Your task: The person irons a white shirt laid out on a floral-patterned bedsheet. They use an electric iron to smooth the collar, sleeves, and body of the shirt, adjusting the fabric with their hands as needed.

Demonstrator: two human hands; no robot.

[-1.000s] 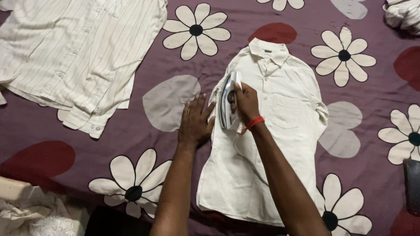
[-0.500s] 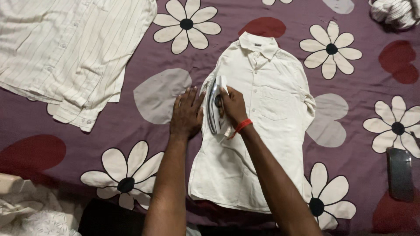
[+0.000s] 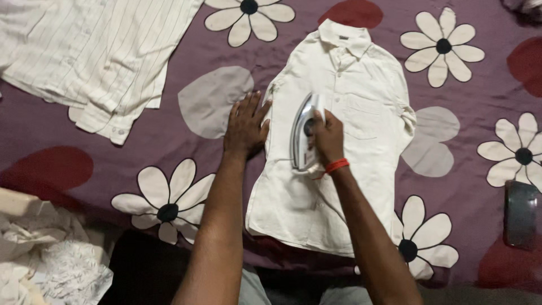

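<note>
The person's right hand (image 3: 328, 135) has its grip clamped around the handle of an iron (image 3: 304, 140), which rests sole-down on the chest of a small cream shirt (image 3: 344, 147) spread face-up on a purple flowered bedspread (image 3: 169, 164). The left hand (image 3: 246, 125) lies flat, fingers spread and holding nothing, just left of the iron, pinning the shirt's near edge and partly resting on the bedspread.

From where I stand, the work looks to be in its middle. The cloth beyond the iron, toward the collar and pocket, lies fairly smooth, while the lower part nearer the person's body shows soft creases, so I judge the hem end is not yet pressed.

Well off to the left of the flat hand lies a striped shirt (image 3: 96, 56). Far right of the iron sits a dark flat object (image 3: 520, 213).
</note>
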